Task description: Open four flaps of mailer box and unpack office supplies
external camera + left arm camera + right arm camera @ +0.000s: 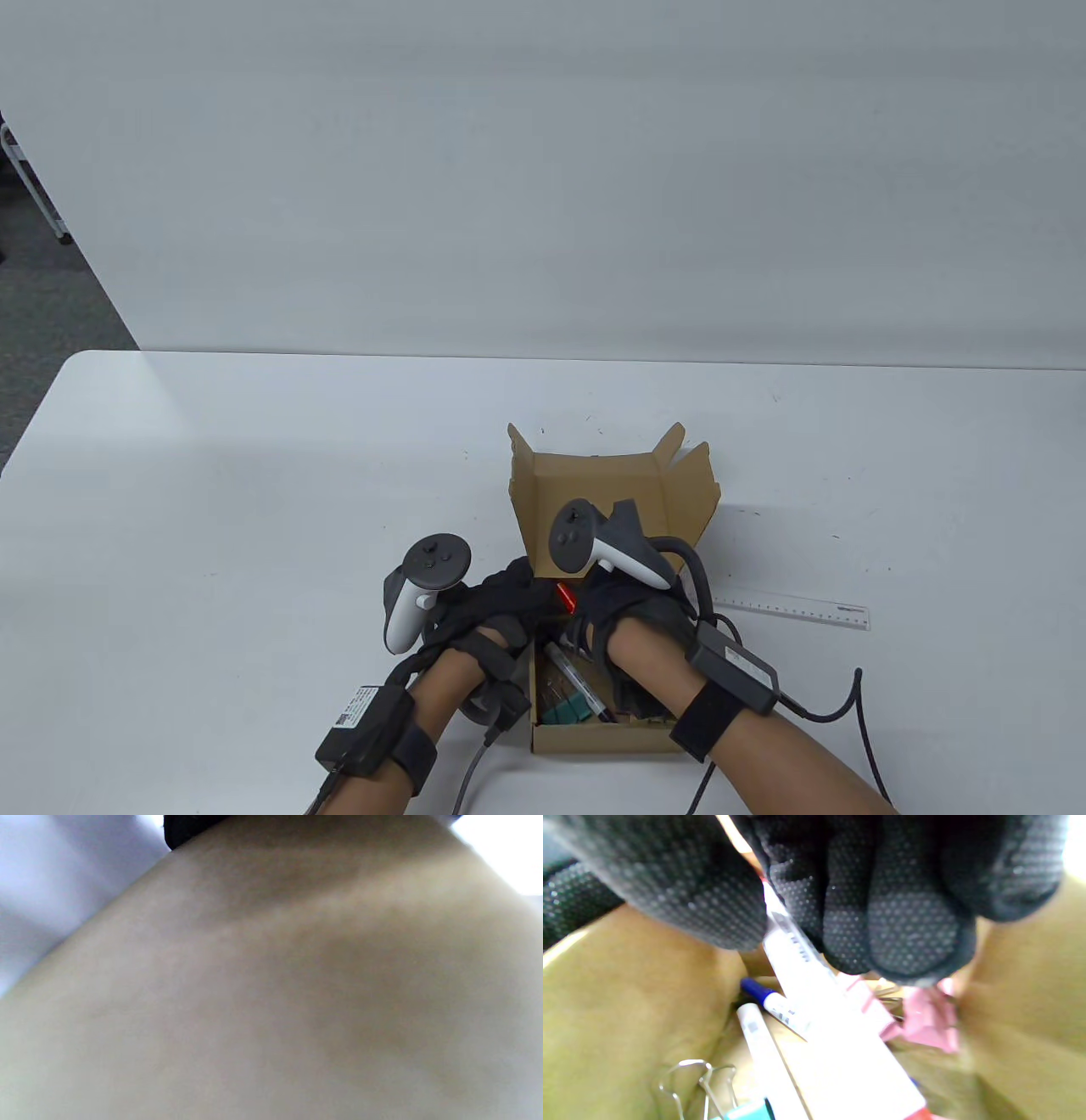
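Note:
The brown mailer box [611, 740] sits open at the table's near edge, its lid [594, 488] standing up at the back. My right hand [585, 609] reaches inside the box. In the right wrist view its fingertips [903, 942] pinch the upper end of a long white item [840, 1027] with a red end, which shows red between the hands [566, 597]. My left hand [509, 598] lies at the box's left wall; its fingers are hidden. Blurred cardboard [271, 984] fills the left wrist view.
Inside the box lie a blue-capped pen [772, 1003], a white pen [763, 1052], a teal binder clip [742, 1111] and a pink clip [929, 1022]. A clear ruler [793, 609] lies on the table right of the box. Cables trail from both wrists.

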The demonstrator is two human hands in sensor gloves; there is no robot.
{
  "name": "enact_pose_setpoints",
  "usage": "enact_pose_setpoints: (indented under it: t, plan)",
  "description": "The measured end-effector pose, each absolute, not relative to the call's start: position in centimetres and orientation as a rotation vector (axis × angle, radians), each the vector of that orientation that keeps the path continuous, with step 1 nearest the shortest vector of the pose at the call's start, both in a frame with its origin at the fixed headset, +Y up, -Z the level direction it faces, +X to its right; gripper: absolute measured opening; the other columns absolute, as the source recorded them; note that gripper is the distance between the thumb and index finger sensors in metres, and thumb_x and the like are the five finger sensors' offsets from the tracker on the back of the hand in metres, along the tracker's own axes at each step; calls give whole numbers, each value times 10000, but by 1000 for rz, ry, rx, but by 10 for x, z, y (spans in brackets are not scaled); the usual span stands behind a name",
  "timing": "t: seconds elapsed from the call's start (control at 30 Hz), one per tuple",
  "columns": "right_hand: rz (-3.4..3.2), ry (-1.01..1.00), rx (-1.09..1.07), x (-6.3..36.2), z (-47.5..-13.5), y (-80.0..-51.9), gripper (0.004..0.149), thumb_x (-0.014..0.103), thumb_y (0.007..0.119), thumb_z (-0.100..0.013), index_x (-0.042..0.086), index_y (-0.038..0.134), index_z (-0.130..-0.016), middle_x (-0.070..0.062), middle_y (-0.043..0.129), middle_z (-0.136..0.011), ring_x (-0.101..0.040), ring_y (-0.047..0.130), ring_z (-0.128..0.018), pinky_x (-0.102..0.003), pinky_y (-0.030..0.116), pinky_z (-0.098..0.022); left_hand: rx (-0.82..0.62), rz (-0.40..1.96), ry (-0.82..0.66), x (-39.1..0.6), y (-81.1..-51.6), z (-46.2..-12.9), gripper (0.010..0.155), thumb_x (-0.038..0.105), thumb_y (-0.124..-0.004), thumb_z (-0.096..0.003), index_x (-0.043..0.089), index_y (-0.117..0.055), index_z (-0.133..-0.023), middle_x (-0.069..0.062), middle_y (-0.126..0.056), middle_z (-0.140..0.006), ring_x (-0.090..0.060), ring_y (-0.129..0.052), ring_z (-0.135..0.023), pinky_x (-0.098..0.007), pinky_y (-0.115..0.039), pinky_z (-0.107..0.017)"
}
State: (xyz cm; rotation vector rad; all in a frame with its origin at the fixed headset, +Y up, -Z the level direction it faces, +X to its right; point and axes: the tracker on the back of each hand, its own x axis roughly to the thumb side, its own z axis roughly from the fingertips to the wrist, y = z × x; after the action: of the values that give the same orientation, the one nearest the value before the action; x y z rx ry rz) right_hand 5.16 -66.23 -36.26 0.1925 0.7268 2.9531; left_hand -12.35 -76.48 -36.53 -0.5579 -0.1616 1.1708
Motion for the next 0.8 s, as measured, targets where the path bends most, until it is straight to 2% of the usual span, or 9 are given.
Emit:
enact_pose_setpoints:
  t: [0.07, 0.2, 0.27, 0.33, 0.4, 0.47, 0.6, 0.7, 0.8]
  plan:
    - [2922, 708, 171, 63, -360, -651, 441, 345, 943, -393, 11, 953, -680, -182, 1022, -575, -355, 1054, -352, -470, 853, -255, -558, 1170, -162, -124, -765, -365, 598, 467, -652, -582, 189, -485, -1084, -188, -569, -1156, -531, -553, -1040, -694, -368, -761]
    - [2692, 565, 172, 105, -350, -610, 441, 343, 948, -392, 9, 954, -680, -184, 1021, -577, -357, 1052, -355, -471, 852, -254, -557, 1169, -162, -124, -765, -365, 598, 467, -652, -583, 189, -484, -1085, -190, -567, -1157, -532, -552, -1041, -694, -368, -761]
    - [2571, 411, 133, 144, -341, -591, 440, 344, 948, -396, 10, 953, -683, -182, 1022, -580, -355, 1053, -358, -470, 852, -257, -558, 1169, -162, -124, -765, -366, 599, 468, -652, -583, 189, -483, -1085, -188, -568, -1157, -531, -552, -1042, -695, -368, -761]
    - [2476, 302, 47, 181, -334, -590, 441, 339, 950, -399, 2, 954, -684, -191, 1021, -579, -360, 1051, -355, -473, 850, -254, -558, 1169, -162, -123, -765, -366, 598, 467, -651, -583, 189, -484, -1085, -188, -567, -1157, -531, -551, -1042, -695, -367, -761]
    - [2434, 311, -92, 219, -328, -614, 441, 333, 952, -401, -7, 956, -682, -200, 1022, -573, -365, 1050, -347, -477, 848, -247, -558, 1169, -162, -124, -765, -366, 599, 468, -650, -583, 189, -482, -1085, -188, -566, -1157, -531, -551, -1041, -694, -367, -761]
    - [2480, 370, -198, 236, -327, -644, 442, 331, 951, -401, -13, 956, -679, -203, 1023, -568, -366, 1050, -340, -476, 849, -242, -558, 1169, -162, -124, -765, -366, 599, 467, -651, -582, 189, -482, -1085, -187, -568, -1157, -532, -552, -1040, -695, -366, -760]
    - [2566, 449, -274, 240, -325, -702, 443, 344, 948, -400, -2, 958, -675, -192, 1027, -562, -350, 1057, -333, -462, 859, -233, -559, 1171, -162, -124, -765, -366, 600, 468, -651, -583, 188, -482, -1085, -191, -566, -1157, -533, -550, -1040, -695, -365, -760]
    - [2674, 541, -297, 230, -329, -721, 445, 354, 939, -405, -4, 959, -669, -187, 1029, -553, -346, 1059, -322, -460, 859, -225, -559, 1176, -163, -124, -766, -365, 599, 469, -651, -582, 191, -483, -1085, -187, -566, -1156, -531, -551, -1039, -693, -364, -761]
    - [2803, 531, -308, 219, -330, -730, 447, 360, 935, -407, 1, 957, -672, -181, 1030, -553, -339, 1060, -321, -455, 861, -224, -558, 1178, -162, -124, -766, -365, 598, 469, -651, -583, 192, -484, -1085, -188, -567, -1156, -530, -549, -1040, -692, -363, -761]
